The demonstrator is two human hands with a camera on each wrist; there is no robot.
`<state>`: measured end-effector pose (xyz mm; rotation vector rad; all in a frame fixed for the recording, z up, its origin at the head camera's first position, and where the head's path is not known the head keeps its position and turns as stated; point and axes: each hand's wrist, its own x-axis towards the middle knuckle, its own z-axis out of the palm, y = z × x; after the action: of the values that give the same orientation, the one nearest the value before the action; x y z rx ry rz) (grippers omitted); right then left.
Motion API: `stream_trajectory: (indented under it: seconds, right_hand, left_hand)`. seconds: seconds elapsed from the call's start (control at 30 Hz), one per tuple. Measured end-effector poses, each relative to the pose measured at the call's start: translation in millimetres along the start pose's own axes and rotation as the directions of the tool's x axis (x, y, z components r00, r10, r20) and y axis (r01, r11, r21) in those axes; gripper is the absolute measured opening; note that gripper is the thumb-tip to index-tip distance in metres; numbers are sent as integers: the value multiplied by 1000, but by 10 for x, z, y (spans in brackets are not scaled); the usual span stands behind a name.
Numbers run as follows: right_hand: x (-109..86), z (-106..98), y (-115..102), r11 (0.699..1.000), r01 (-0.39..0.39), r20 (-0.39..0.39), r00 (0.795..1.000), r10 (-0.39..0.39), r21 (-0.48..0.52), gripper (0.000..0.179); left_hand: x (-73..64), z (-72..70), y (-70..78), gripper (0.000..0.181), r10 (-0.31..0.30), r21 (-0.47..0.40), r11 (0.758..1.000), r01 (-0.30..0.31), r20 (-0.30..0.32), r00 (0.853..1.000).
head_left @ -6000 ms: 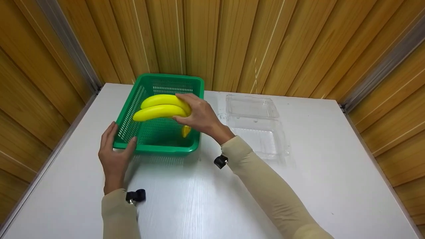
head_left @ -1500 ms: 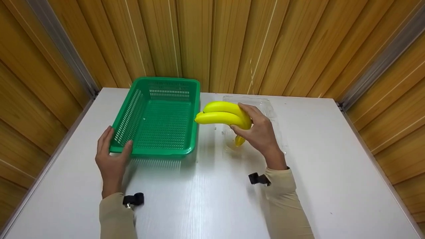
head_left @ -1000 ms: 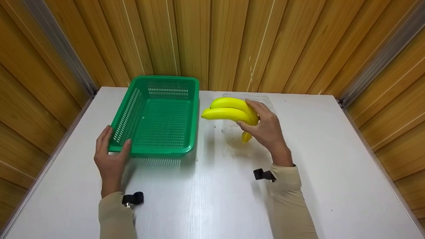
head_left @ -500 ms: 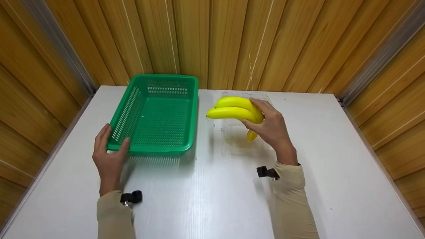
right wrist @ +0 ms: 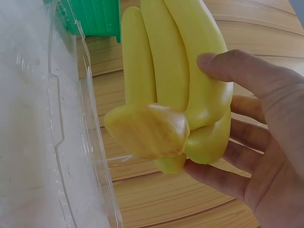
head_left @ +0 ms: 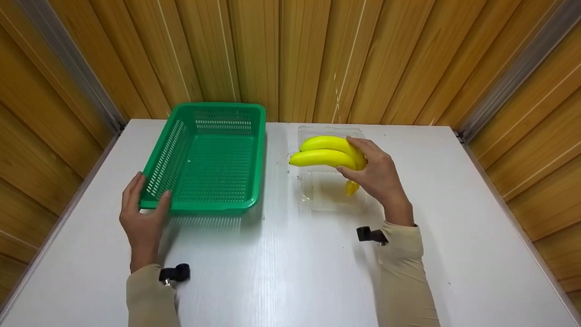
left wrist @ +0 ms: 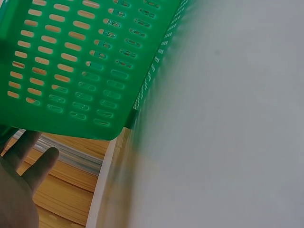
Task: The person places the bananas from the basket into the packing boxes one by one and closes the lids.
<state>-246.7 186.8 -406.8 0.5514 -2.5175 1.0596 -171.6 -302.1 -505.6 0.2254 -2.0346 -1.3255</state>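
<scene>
A yellow bunch of bananas (head_left: pixel 324 158) hangs in the air over an open clear plastic clamshell box (head_left: pixel 313 200). My right hand (head_left: pixel 379 175) grips the bunch near its stem end, thumb on the near side and fingers on the far side. In the right wrist view, several bananas (right wrist: pixel 171 61) join at a brownish stem (right wrist: pixel 149 130), with the box's clear edge (right wrist: pixel 90 118) to the left. My left hand (head_left: pixel 143 222) rests at the near left corner of a green perforated basket (head_left: pixel 218 168), its fingers fairly straight and touching the rim.
The basket stands at the back left of the white table (head_left: pixel 281 272), beside the clear box. Behind the bananas lies the box's lid half (head_left: pixel 313 131). Wood-patterned panels (head_left: pixel 299 59) close off the back and both sides.
Six seconds ago the right hand held the bananas over the basket; they have since moved right, over the clear box. The left hand has stayed at the basket's corner.
</scene>
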Motion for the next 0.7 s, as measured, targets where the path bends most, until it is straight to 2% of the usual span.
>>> stream_trajectory:
  seconds: [0.43, 0.7]
  right_hand:
    - [-6, -54, 46, 997, -70, 50, 996, 71, -9, 70]
    - [-18, -85, 104, 995, -103, 75, 992, 104, -18, 71]
  left_hand:
    - [21, 4, -16, 65, -6, -12, 1000, 6, -3, 1000]
    - [3, 8, 75, 63, -7, -11, 1000, 7, -10, 1000]
